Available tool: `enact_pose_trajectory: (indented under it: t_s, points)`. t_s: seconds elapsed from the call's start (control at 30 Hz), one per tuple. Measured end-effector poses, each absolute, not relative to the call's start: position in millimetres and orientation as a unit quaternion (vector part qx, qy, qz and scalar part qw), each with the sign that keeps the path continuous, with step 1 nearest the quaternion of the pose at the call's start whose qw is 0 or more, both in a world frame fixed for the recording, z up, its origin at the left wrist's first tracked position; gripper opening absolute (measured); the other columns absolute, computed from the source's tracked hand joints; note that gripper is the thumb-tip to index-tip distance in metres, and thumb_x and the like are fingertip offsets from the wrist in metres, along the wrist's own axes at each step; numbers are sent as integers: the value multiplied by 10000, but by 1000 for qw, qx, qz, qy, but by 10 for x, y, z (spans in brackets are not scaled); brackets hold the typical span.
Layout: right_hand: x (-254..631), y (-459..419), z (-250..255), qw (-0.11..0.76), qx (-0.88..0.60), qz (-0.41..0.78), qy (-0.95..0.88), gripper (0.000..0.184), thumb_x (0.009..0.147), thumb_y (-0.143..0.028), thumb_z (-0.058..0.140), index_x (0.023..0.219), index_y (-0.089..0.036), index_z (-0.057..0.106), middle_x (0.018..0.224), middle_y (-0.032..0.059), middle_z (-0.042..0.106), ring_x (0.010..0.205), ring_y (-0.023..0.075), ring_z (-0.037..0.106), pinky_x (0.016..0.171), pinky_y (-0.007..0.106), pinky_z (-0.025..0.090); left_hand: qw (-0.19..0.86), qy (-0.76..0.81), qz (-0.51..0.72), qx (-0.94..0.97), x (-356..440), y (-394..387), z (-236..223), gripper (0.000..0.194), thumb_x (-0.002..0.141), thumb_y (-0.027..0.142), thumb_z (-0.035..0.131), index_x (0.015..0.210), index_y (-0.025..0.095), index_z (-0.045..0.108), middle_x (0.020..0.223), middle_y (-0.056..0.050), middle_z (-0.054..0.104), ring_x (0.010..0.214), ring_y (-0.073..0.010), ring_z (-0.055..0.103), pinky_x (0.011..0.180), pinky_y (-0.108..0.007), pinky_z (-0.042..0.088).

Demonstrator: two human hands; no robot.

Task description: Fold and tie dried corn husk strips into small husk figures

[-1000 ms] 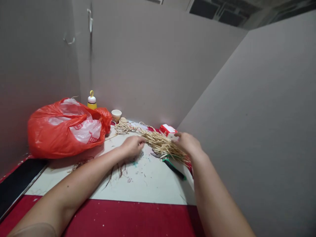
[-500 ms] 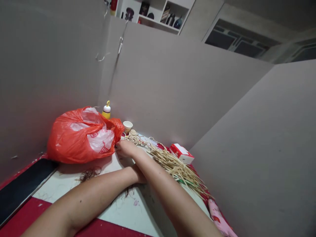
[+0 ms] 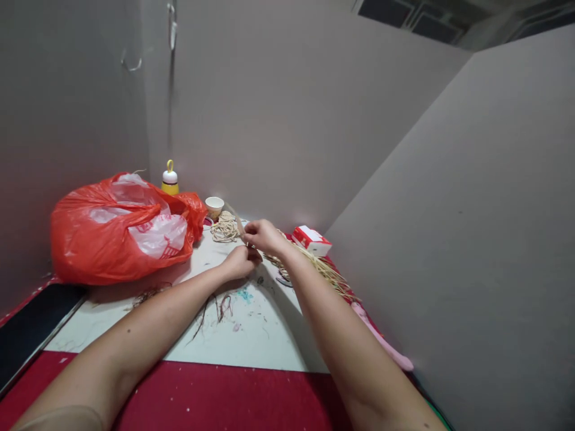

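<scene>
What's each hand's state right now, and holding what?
Left hand: closed; can't tell whether it holds anything.
Right hand: closed, holding a thin strip.

A small corner boxed in by plain grey walls (image 3: 287, 120), looking like a makeshift craft spot: a bundle of straw (image 3: 331, 274) and a coil of cord (image 3: 224, 229) lie on a stained white sheet (image 3: 269, 344) over a red table (image 3: 233, 398). A yellow bottle (image 3: 170, 187), a cup (image 3: 214, 207) and a bulging red bag (image 3: 96, 239) give it a household feel; whether home or workshop is unclear.
</scene>
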State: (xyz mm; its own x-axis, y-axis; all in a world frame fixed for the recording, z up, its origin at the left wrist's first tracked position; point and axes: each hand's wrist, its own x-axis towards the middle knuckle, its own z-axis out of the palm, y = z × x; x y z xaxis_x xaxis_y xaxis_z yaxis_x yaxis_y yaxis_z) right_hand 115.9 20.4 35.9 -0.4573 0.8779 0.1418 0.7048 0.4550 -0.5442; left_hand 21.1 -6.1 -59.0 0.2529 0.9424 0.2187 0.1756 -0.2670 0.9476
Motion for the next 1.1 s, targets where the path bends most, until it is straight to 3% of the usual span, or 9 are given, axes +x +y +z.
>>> enact_pose_trajectory:
  t_s: [0.1, 0.27, 0.47, 0.6, 0.7, 0.77, 0.9, 1.0, 1.1]
  points:
    - [1409, 245, 278, 339, -475, 376, -720, 106, 684, -237, 621, 639, -154, 574, 557, -26, 568, 515, 94, 519, 511, 204, 399, 468, 423, 468, 619, 176, -24, -518, 84, 690, 147, 572, 675, 113, 647, 546, 4, 561, 488, -94, 484, 500, -225, 385]
    - [1441, 322, 56, 396, -440, 488, -641, 200, 607, -314, 689, 643, -157, 571, 552, -34, 559, 501, 84, 517, 455, 182, 389, 511, 462, 582, 433, 112, 7, -397, 91, 658, 186, 592, 734, 137, 597, 604, 1, 586, 468, -82, 495, 476, -212, 398]
    - [1280, 343, -94, 346, -439, 499, -662, 132, 681, -276, 637, 662, -146, 619, 489, -53, 522, 454, 70, 469, 438, 174, 370, 483, 447, 624, 422, -51, 74, -338, 273, 693, 402, 669, 773, 142, 653, 709, -15, 619, 565, -84, 521, 504, -199, 405]
    - [1258, 259, -57, 325, -441, 475, -689, 126, 750, -224, 568, 725, -139, 659, 524, -35, 567, 460, 78, 489, 460, 183, 389, 488, 442, 606, 446, -92, 107, -317, 294, 576, 356, 768, 754, 135, 693, 704, -18, 655, 598, -96, 549, 552, -204, 420]
    - [1365, 112, -72, 330, -480, 422, -695, 219, 832, -260, 515, 906, -134, 678, 770, 51, 696, 643, 135, 632, 592, 239, 490, 482, 445, 633, 410, -95, 120, -240, 300, 552, 339, 782, 748, 137, 680, 663, 2, 633, 558, -88, 532, 533, -207, 427]
    - [1482, -66, -155, 321, -517, 327, -723, 317, 871, -305, 494, 1068, -119, 659, 1020, 129, 707, 904, 202, 670, 810, 321, 513, 472, 450, 648, 393, -106, 122, -160, 308, 553, 340, 785, 759, 141, 674, 628, 18, 606, 527, -78, 512, 497, -195, 410]
    - [1645, -578, -429, 198, -589, 158, -767, 616, 909, -432, 449, 1372, -25, 455, 1430, 250, 442, 1358, 324, 388, 1119, 443, 277, 462, 455, 652, 394, -139, 118, -13, 279, 607, 361, 761, 751, 140, 669, 551, 38, 537, 473, -59, 463, 442, -170, 359]
    - [1542, -955, -558, 117, -609, 153, -769, 727, 920, -515, 391, 1456, -28, 331, 1540, 244, 247, 1449, 356, 176, 1152, 519, 168, 483, 445, 638, 402, -126, 114, 52, 253, 650, 356, 727, 772, 142, 670, 597, 17, 576, 502, -68, 517, 473, -171, 395]
    - [1281, -1228, -538, 99, -536, 193, -816, 773, 923, -579, 334, 1479, -44, 297, 1564, 226, 174, 1462, 349, 118, 1157, 536, 153, 498, 455, 609, 417, -71, 116, 127, 207, 657, 321, 717, 742, 140, 665, 657, -24, 633, 553, -91, 565, 507, -184, 419]
